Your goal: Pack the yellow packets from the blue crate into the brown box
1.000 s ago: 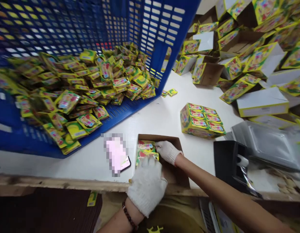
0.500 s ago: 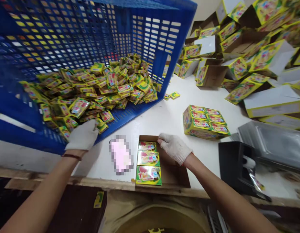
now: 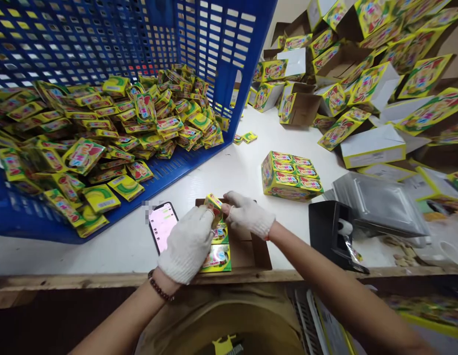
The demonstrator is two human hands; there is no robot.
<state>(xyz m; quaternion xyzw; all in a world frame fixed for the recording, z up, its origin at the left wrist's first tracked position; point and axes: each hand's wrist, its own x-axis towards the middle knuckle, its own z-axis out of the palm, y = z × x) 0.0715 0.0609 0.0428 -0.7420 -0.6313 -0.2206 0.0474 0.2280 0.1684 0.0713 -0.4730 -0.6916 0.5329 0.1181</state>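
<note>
Near the bench's front edge (image 3: 103,281), the left hand (image 3: 188,245) grips a small printed carton (image 3: 213,201), likely light, crushable, best held by its ends; the right hand (image 3: 251,215) touches it, closure unclear.

Yellow-green packets (image 3: 219,258), brown carton (image 3: 261,251), blue crate (image 3: 223,81)

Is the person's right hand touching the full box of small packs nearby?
Apart: the head view shows white tabletop between the right hand and the full box.
</note>
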